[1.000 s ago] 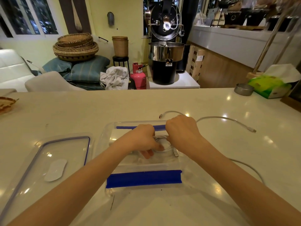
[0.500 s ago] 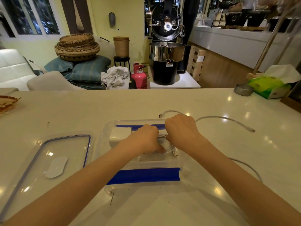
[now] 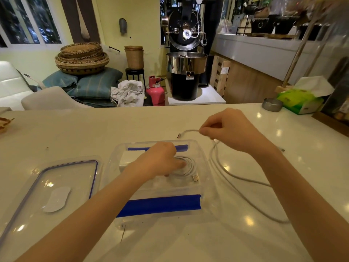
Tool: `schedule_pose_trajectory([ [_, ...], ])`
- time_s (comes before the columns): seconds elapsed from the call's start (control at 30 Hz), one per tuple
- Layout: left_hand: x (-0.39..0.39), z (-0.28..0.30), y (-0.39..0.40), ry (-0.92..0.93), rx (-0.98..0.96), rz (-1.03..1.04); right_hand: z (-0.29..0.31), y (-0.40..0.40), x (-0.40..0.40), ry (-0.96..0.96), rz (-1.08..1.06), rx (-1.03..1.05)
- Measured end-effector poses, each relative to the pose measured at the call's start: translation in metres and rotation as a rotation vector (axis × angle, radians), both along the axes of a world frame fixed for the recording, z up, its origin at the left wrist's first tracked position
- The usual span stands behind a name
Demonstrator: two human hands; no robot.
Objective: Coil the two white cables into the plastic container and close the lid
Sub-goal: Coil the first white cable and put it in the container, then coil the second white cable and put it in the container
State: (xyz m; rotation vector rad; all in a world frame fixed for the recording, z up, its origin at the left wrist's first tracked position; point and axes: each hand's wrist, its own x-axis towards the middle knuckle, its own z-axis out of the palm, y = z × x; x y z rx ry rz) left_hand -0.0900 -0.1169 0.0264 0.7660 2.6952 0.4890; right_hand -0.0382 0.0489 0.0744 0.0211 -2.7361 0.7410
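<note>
A clear plastic container (image 3: 203, 159) with blue tape strips stands on the white counter in front of me. Inside it lies a coiled white cable (image 3: 188, 168), its USB plug at the coil's right. My left hand (image 3: 162, 160) reaches into the container and presses its fingers on that coil. A white block sits partly hidden behind this hand. My right hand (image 3: 228, 130) is beyond the container's right corner, pinching the second white cable (image 3: 234, 176) near its plug end, lifted off the counter. The rest of that cable loops over the counter to the right.
The clear lid (image 3: 56, 188) with a blue seal lies flat left of the container. A small metal dish (image 3: 272, 105) and a green tissue box (image 3: 300, 100) stand at the counter's far right. A woven tray edge (image 3: 4, 122) shows at far left.
My right hand has left the container, moved up and right, and taken hold of the second cable near its plug. My left hand stays on the coil inside.
</note>
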Motion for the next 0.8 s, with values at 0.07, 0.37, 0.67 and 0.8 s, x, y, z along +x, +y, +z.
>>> schedule_pose_trajectory([
  [0.07,0.001,0.007,-0.003,0.043,0.053,-0.006,0.003,0.012,0.005,0.019,-0.022,-0.035],
  [0.37,0.025,0.041,0.016,0.173,0.335,-0.123,0.002,0.052,0.036,0.045,-0.128,-0.146],
  [0.67,0.059,0.028,0.069,0.173,0.313,-0.271,-0.057,0.076,0.06,-0.33,-0.158,0.068],
  [0.8,0.065,0.017,0.085,0.106,0.198,-0.288,-0.082,0.069,0.065,-0.319,-0.179,0.174],
])
